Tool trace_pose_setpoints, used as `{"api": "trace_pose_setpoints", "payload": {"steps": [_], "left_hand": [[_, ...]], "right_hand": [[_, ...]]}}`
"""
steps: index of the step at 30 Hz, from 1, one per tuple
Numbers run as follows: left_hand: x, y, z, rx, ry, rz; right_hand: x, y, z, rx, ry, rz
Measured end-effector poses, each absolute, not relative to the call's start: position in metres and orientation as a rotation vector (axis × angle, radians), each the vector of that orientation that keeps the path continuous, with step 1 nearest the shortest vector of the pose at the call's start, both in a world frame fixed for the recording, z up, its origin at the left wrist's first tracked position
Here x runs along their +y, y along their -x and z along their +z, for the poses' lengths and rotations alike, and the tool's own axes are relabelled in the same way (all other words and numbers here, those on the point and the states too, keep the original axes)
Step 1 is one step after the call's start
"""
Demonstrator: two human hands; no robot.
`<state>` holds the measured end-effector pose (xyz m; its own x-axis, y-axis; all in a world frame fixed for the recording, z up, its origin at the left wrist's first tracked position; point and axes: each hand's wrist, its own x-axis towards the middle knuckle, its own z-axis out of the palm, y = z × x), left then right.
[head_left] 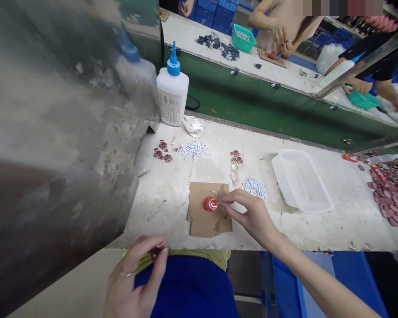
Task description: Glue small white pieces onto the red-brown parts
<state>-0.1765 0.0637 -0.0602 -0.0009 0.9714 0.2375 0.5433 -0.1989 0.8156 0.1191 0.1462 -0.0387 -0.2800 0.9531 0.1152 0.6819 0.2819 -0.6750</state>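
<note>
My left hand (pixel 137 269) is closed in a pinch on a small dark reddish-brown piece (pixel 157 250), just off the table's front edge. Thumb and forefinger of my right hand (pixel 248 214) are pressed together at the right side of a small red cap (pixel 208 203) with whitish, shiny stuff in it. Whatever sits between those fingertips is too small to name. Under the cap lies a torn piece of brown cardboard (pixel 199 227). Close to my right hand is a heap of tiny pale-blue and white pieces (pixel 254 187).
A white bottle with a blue nozzle (pixel 173 95) stands by the metal panel (pixel 69 154) on the left. Another pale heap (pixel 195 150) and brown pieces (pixel 162 152) lie behind the cardboard. To the right are a white tray (pixel 301 179) and maroon discs (pixel 389 201). People work across a green divider (pixel 245 108).
</note>
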Motion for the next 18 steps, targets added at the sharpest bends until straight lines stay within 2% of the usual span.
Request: {"api": "trace_pose_setpoints", "payload": {"steps": [4, 11, 18], "left_hand": [[0.090, 0.159, -0.050, 1.306, -1.945, 1.090], [0.103, 0.153, -0.047, 1.350, -2.002, 1.225], [0.107, 0.138, -0.035, 1.207, -1.963, 1.297]], "right_hand": [[0.148, -0.118, -0.041, -2.097, 1.404, 0.707], [0.148, -0.119, -0.043, -2.136, 1.365, 0.656], [0.134, -0.107, -0.027, -1.836, 1.355, 0.799]]}}
